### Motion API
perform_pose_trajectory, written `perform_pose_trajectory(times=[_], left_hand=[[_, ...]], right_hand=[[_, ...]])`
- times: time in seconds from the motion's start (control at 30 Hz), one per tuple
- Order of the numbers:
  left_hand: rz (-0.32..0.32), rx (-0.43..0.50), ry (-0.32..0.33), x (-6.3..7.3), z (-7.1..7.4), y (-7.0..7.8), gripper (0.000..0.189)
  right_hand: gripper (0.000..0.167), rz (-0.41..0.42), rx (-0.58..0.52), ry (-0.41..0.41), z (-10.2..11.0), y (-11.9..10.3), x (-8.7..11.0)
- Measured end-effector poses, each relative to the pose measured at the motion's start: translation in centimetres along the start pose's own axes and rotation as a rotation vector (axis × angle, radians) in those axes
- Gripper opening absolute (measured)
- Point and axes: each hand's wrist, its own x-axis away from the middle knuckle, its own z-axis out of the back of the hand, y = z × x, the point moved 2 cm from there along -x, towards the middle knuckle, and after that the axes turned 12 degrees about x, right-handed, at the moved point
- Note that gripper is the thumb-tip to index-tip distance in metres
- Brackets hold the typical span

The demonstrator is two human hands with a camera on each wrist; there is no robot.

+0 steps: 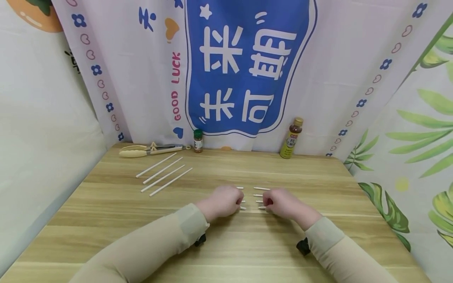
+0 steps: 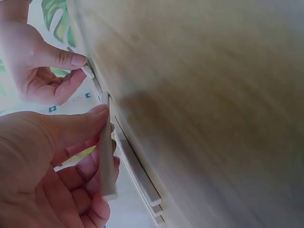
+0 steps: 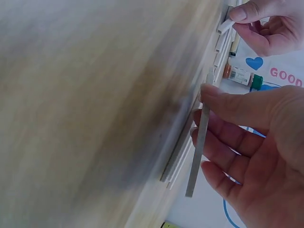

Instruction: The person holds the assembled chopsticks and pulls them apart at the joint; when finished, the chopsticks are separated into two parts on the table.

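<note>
Near the middle of the table, my left hand (image 1: pixel 222 201) pinches a white chopstick (image 2: pixel 107 156) between thumb and fingers. Across from it, my right hand (image 1: pixel 284 203) pinches another white chopstick (image 3: pixel 198 152) the same way. Both held sticks slant up from the tabletop in the wrist views. Beyond each hand lie more chopsticks (image 2: pixel 140 168), side by side in rows. In the head view the thin ends of the two rows face each other across a small gap, and the hands hide the rest. Several more chopsticks (image 1: pixel 171 182) lie parallel and slanted at the left.
Tongs (image 1: pixel 166 150) with tan tips lie at the table's back left edge, close to a small green-capped spice jar (image 1: pixel 198 143). A gold-capped bottle (image 1: pixel 291 140) with a yellow label stands at the back right. Printed cloth (image 1: pixel 329 78) hangs behind the wooden table (image 1: pixel 255 251).
</note>
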Motion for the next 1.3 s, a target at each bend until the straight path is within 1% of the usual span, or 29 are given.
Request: perform_pose_trajectory(times=[0.27,0.57,0.7,0.77,0.83,0.9,1.0,1.03,1.1,1.2,1.3], left_hand=[[0.003,0.017,0.018,0.2,-0.3,-0.1,0.031],[0.012,0.028,0.017,0.4,-0.1,-0.1,0.029],[0.047,0.066,0.018,0.7,0.7,-0.1,0.026],[0.068,0.089,0.032,0.9,1.3,-0.4,0.024],[0.105,0.119,0.045,1.2,2.1,-0.8,0.021],[0.147,0.13,0.057,1.6,3.3,-1.5,0.018],[0.224,0.138,0.065,2.5,5.3,-3.1,0.015],[0.243,0.14,0.066,2.8,6.0,-3.9,0.014],[0.285,0.155,0.074,3.5,7.4,-5.6,0.012],[0.349,0.188,0.1,5.0,9.2,-8.6,0.007],[0.391,0.197,0.145,6.5,10.6,-11.6,0.006]], right_hand=[[0.024,0.001,0.006,-0.005,-0.4,0.0,-0.2],[0.023,0.002,0.01,-0.003,-0.3,-0.4,-0.2],[0.023,-0.004,0.014,-0.01,-0.3,-0.4,-0.3],[0.023,-0.011,0.015,-0.018,-0.4,-0.4,-0.3],[0.023,-0.017,0.014,-0.025,-0.5,-0.4,-0.3],[0.023,-0.018,0.008,-0.028,-0.6,-0.3,-0.3],[0.024,-0.007,0.01,-0.022,-0.7,-0.3,-0.3],[0.024,-0.002,0.01,-0.019,-0.7,-0.3,-0.3],[0.024,0.003,0.008,-0.02,-0.7,-0.3,-0.2],[0.024,-0.005,-0.001,-0.024,-0.7,-0.3,-0.2],[0.023,-0.018,-0.006,-0.026,-0.7,-0.3,-0.2]])
